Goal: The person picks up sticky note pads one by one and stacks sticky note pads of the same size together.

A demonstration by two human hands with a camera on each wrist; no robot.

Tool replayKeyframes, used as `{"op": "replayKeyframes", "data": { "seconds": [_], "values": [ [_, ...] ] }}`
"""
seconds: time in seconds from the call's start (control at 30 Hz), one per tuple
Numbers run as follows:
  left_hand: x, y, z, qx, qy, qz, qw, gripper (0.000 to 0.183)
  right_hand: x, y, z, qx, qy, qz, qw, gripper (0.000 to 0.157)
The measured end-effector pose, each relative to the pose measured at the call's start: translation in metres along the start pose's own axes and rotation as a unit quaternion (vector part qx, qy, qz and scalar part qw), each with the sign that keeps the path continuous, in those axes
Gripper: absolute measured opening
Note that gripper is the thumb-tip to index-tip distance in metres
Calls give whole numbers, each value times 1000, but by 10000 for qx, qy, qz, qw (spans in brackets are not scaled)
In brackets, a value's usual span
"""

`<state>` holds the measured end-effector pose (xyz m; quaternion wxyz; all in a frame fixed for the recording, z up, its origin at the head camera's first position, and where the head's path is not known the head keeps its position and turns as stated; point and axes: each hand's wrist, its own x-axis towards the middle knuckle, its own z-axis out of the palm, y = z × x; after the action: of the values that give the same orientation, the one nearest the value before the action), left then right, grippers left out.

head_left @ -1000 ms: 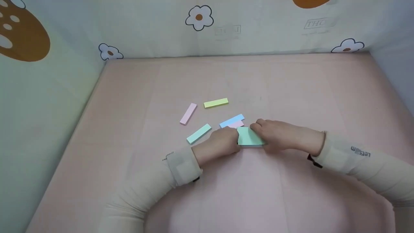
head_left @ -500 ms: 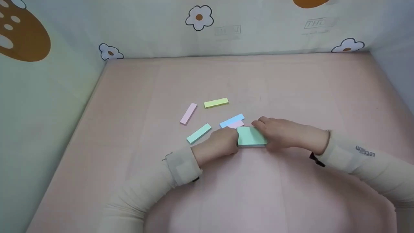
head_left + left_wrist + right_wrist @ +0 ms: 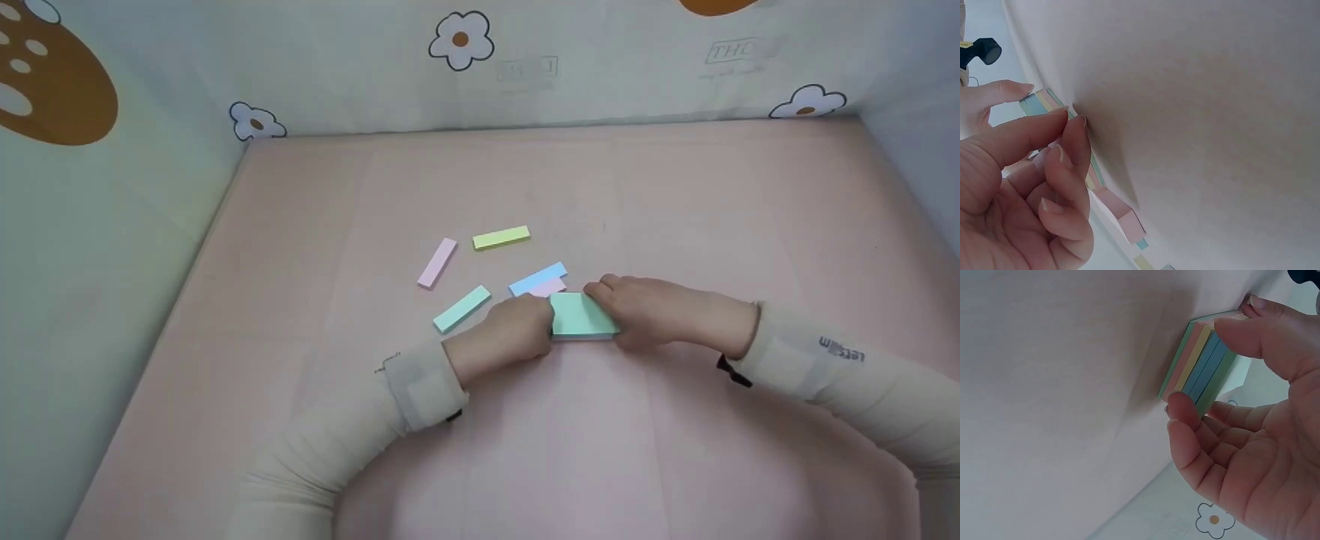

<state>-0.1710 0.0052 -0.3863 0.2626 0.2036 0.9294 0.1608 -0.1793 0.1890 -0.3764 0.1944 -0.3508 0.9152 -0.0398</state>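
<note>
A stack of sticky note pads [image 3: 583, 316] with a green one on top lies between the two hands. Its edge in the right wrist view shows green, pink, yellow and blue layers [image 3: 1199, 363]. My right hand [image 3: 645, 311] grips the stack's right end between thumb and fingers. At the left end, my left hand [image 3: 514, 334] has curled fingers, and its thumb and forefinger pinch at the stack's edge in the left wrist view. A blue strip pad [image 3: 538, 279] and a pink pad [image 3: 550, 287] lie just behind the left hand, partly covered.
Left of the stack lie a green strip pad [image 3: 461, 309] and a pink strip pad [image 3: 437, 263]. A yellow strip pad [image 3: 501, 238] lies farther back. The pink tabletop [image 3: 720, 195] meets pale patterned walls [image 3: 600, 67] at the back and sides.
My right hand has shifted slightly right, and more of the green top pad shows between the hands. The left hand and loose strips have stayed put.
</note>
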Motion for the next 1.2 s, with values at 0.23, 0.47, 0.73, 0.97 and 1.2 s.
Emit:
{"op": "replayKeyframes", "data": {
  "seconds": [0.23, 0.47, 0.73, 0.97, 1.2],
  "values": [
    [1, 3, -1, 207, -4, -44, 9998, 9, -2, 3, 0, -26, 164, -144, 9998, 55],
    [1, 3, -1, 138, -18, -48, 9999, 10, -3, 4, 1, 23, 215, -196, 9996, 55],
    [1, 2, -2, 143, -3, 40, 9999, 9, -5, 7, -4, 711, -439, 548, 9950, 68],
    [0, 2, -2, 58, -16, 26, 10000, 6, -2, 13, -10, 1567, -923, 1013, 9781, 74],
    [1, 2, 0, 94, 13, -3, 10000, 13, -1, 12, -9, 1844, -1038, 1100, 9711, 78]
  ]
}}
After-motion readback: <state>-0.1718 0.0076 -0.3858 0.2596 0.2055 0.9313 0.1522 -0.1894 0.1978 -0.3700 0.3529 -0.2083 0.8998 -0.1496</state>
